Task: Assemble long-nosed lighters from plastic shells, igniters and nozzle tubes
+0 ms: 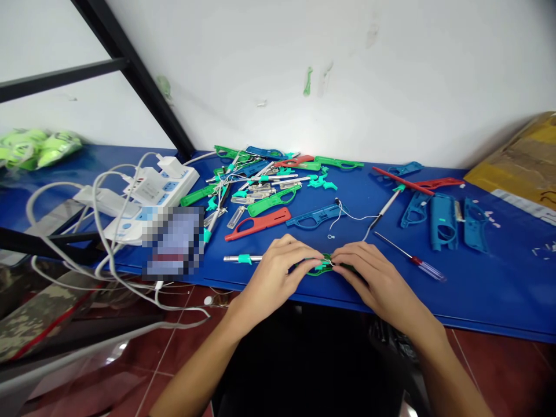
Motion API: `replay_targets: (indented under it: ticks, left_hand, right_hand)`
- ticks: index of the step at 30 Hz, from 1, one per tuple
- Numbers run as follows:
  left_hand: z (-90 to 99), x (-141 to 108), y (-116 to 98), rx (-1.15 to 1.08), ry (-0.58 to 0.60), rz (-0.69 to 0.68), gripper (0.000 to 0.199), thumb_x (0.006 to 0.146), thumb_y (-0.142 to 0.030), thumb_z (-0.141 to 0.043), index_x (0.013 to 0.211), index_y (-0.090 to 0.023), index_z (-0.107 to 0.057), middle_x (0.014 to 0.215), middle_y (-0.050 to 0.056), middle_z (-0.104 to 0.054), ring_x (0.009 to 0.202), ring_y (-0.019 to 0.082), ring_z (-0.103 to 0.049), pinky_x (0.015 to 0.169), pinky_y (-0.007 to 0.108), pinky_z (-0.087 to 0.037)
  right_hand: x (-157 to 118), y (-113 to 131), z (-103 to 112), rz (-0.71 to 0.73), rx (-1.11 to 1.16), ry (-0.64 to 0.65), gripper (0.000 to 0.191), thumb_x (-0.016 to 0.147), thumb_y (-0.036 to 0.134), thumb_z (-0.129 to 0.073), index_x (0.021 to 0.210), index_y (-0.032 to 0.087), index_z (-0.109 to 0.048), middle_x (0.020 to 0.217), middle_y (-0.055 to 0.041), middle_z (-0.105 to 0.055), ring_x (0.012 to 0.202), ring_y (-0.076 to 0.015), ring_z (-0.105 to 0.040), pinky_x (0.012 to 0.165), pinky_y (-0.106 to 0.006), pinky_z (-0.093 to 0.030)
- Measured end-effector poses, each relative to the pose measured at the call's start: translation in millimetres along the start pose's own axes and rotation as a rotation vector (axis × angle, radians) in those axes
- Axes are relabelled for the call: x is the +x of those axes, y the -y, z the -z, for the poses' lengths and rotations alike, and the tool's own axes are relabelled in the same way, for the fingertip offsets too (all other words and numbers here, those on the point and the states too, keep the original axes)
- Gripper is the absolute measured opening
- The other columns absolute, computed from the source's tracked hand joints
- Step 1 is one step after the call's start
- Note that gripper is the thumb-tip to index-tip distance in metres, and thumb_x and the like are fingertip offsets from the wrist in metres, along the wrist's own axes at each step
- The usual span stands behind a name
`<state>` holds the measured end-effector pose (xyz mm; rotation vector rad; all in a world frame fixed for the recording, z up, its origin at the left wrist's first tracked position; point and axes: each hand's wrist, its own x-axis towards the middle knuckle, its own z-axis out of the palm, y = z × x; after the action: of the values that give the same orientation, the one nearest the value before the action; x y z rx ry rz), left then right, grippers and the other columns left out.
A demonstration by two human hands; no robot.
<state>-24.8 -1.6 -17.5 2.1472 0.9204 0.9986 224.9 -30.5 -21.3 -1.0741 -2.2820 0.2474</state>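
At the front edge of the blue table, both my hands work close together over a green lighter casing half (318, 270) with turquoise parts in it. My left hand (282, 266) is closed, its thumb and fingers pinching the casing's left side. A metal lighter tube (232, 259) with a turquoise collar sticks out to the left from under it. My right hand (369, 269) pinches at the casing's right side, where a thin white wire (329, 262) runs between the fingertips. My fingers cover most of the casing.
Behind my hands lie a blue casing half (317, 216), a red one (258, 224) and a pile of lighter parts (260, 185). A screwdriver (428, 269) and blue casing pieces (443, 223) lie right. Left are a power strip (174, 197) with cables and a blurred phone (174, 243); a cardboard box (516, 162) stands far right.
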Motion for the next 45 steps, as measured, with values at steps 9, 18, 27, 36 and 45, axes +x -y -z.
replay_targets:
  ticks: [9,18,27,36,45]
  left_hand:
    - [3.3,-2,-6,0.135,0.01,-0.006,0.028,0.118,-0.018,-0.043,0.13,-0.022,-0.068,0.117,0.005,-0.071,0.107,0.019,-0.065,0.096,0.038,-0.044]
    - [10.9,-5,-12,0.256,0.118,-0.069,0.022,0.113,-0.027,-0.06,0.135,-0.023,-0.061,0.123,0.005,-0.071,0.111,0.021,-0.063,0.107,0.041,-0.04]
    - [12.0,-9,-7,0.305,0.026,-0.132,0.019,0.113,-0.028,-0.06,0.131,-0.022,-0.058,0.125,0.005,-0.08,0.109,0.022,-0.071,0.115,0.049,-0.038]
    - [18.0,-16,12,0.255,-0.038,-0.263,0.03,0.109,-0.01,-0.062,0.134,-0.024,-0.069,0.118,0.007,-0.069,0.1,0.017,-0.066,0.087,0.033,-0.053]
    - [11.1,-7,1,0.397,-0.035,-0.346,0.008,0.108,-0.014,-0.067,0.111,-0.021,-0.072,0.113,0.003,-0.081,0.106,0.021,-0.066,0.091,0.038,-0.045]
  right_hand:
    - [2,1,0,-0.013,0.018,0.0,0.012,0.11,0.021,-0.062,0.121,0.024,-0.065,0.121,-0.0084,-0.076,0.114,-0.024,-0.071,0.102,-0.044,-0.058]
    - [3,1,0,0.012,0.012,-0.001,0.013,0.11,0.019,-0.062,0.123,0.023,-0.065,0.122,-0.0088,-0.076,0.116,-0.0238,-0.07,0.103,-0.044,-0.058]
    - [5,6,3,-0.001,0.028,0.003,0.012,0.11,0.02,-0.061,0.122,0.022,-0.066,0.117,-0.0072,-0.078,0.111,-0.0227,-0.072,0.102,-0.042,-0.057]
    - [5,5,3,-0.024,0.054,-0.014,0.012,0.11,0.019,-0.06,0.121,0.023,-0.066,0.119,-0.0082,-0.077,0.11,-0.0226,-0.073,0.1,-0.042,-0.058]
    - [6,6,3,-0.018,0.057,-0.035,0.012,0.111,0.02,-0.059,0.121,0.023,-0.064,0.119,-0.0085,-0.077,0.11,-0.0225,-0.073,0.099,-0.042,-0.058]
